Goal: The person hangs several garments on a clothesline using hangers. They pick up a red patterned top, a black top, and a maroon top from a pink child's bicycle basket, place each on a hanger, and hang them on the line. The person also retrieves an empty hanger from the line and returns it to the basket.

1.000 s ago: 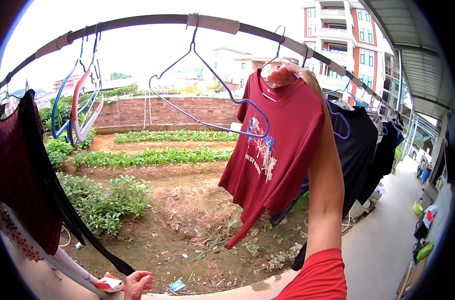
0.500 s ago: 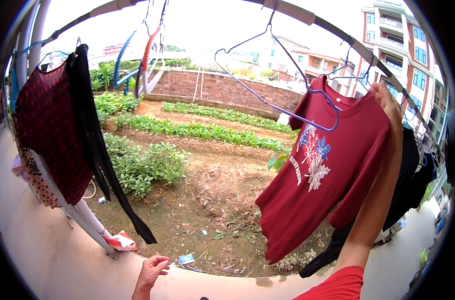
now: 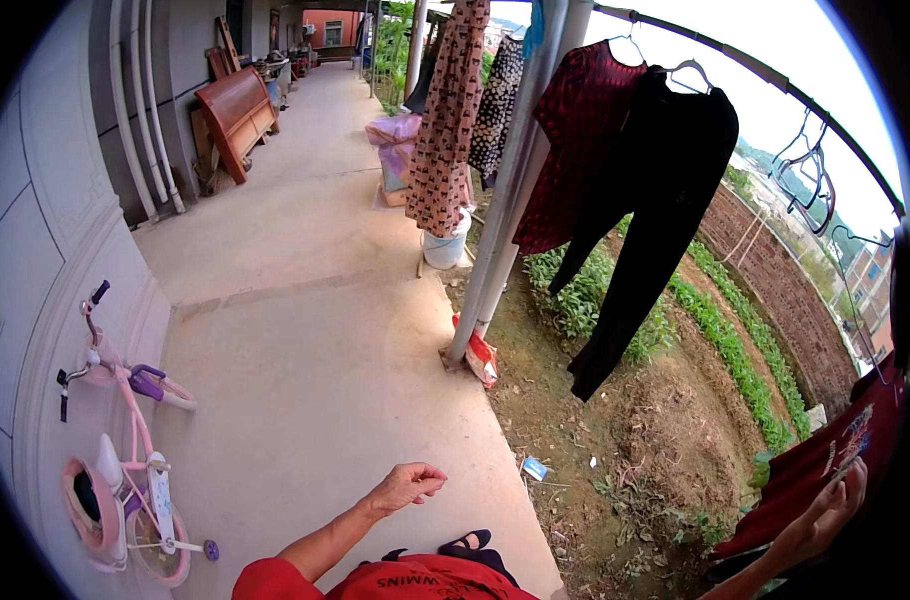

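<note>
My left hand (image 3: pixel 412 486) hovers above the pale concrete walkway. Its fingers are curled together and nothing shows in them. At the lower right, my right hand (image 3: pixel 825 512) is raised in front of a dark red T-shirt (image 3: pixel 810 470) with a printed pattern. Its fingers point upward, somewhat apart, and it holds nothing I can see; whether it touches the cloth is unclear. The T-shirt is partly cut off by the dark rim of the picture. Black trousers (image 3: pixel 665 190) and a dark red patterned top (image 3: pixel 580 150) hang from the rail (image 3: pixel 720 45).
A metal post (image 3: pixel 505 200) stands at the walkway's edge, with a red and white bag (image 3: pixel 480 358) at its foot. A pink child's bicycle (image 3: pixel 140 440) leans by the left wall. Bare hangers (image 3: pixel 807 170) hang at right. Patterned garments (image 3: pixel 445 130) hang over a white bucket (image 3: pixel 445 245).
My view has swung left, from the garden and T-shirt to the walkway. My right hand has come down from the T-shirt's shoulder to lower on the shirt's front. My left hand stays curled.
</note>
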### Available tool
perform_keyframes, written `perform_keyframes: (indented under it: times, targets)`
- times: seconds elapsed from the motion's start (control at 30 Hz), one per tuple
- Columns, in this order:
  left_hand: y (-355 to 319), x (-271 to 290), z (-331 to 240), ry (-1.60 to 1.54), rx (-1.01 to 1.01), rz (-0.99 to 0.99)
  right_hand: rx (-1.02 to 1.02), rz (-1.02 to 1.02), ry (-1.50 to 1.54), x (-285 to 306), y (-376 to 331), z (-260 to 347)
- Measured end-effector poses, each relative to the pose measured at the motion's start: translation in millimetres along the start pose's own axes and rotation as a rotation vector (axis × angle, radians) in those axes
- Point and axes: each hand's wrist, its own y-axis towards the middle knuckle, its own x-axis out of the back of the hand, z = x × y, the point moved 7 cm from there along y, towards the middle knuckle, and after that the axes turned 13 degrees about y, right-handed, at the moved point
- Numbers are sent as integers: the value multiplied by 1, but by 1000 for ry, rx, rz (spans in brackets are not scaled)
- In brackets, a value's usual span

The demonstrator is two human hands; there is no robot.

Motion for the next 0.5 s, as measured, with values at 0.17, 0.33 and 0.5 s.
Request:
perform_keyframes:
  times: [0.17, 0.33, 0.5]
  targets:
    - [-131, 84, 98, -124, 123, -284, -98, 253, 498, -110, -54, 76]
    - [-231, 146, 159, -225, 190, -528, -169, 542, 643, -204, -132, 176]
    - [-313, 205, 226, -366, 233, -789, -9, 925, 709, -302, -193, 290]
